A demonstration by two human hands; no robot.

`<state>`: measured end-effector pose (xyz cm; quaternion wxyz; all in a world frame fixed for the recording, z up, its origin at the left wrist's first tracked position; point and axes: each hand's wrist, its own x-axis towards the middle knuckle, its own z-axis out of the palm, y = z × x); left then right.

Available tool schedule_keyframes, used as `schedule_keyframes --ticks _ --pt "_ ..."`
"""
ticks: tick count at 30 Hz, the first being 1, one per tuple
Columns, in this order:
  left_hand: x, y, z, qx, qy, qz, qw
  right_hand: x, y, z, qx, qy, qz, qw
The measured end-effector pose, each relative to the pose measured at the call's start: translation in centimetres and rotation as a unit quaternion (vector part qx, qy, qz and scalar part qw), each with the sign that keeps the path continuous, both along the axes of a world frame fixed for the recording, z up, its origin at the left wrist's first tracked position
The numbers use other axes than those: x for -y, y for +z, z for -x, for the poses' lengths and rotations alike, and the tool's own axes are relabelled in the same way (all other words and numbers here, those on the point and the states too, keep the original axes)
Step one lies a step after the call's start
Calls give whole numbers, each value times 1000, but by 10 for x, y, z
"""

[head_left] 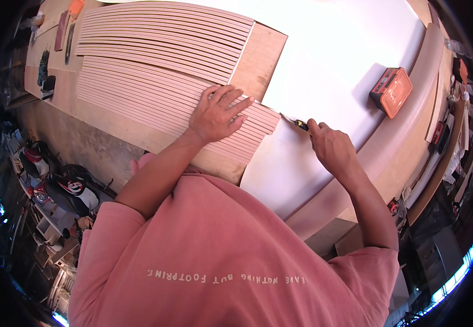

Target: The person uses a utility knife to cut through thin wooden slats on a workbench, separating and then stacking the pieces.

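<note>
My left hand (218, 113) lies with fingers spread on a grooved, slatted panel (138, 90), close to its right end. In my right hand (332, 143) is a utility knife (301, 125), yellow and black, gripped by the handle. Its thin blade points left to the panel's right corner, over a white sheet (323, 71). Whether the blade touches the panel I cannot tell. A second slatted panel (165, 35) lies beyond the first, and a plain wooden board (258, 60) sits beside its right end.
An orange and black box (391, 91) stands on the white sheet at the right. The sheet's rolled part (378, 147) curves along the table's right side. A dark power tool (44, 73) lies at the far left. Motorbikes (67, 188) stand below the table at the left.
</note>
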<state>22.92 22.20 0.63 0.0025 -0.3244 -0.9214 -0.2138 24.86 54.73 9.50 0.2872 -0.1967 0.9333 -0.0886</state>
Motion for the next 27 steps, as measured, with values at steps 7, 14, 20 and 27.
schedule_keyframes --ticks 7,14,20,27 --pt "1 1 -1 8 0 3 1000 -1 -6 -7 -4 1 -20 1000" --pt "-3 3 1 5 -12 6 1000 16 11 -44 -41 -214 80 973" --pt "-5 0 -3 -8 -23 13 1000 114 -20 -100 44 -615 230 753" --pt "-5 -1 -2 -14 -36 8 999 151 -28 -112 -37 -608 150 779"
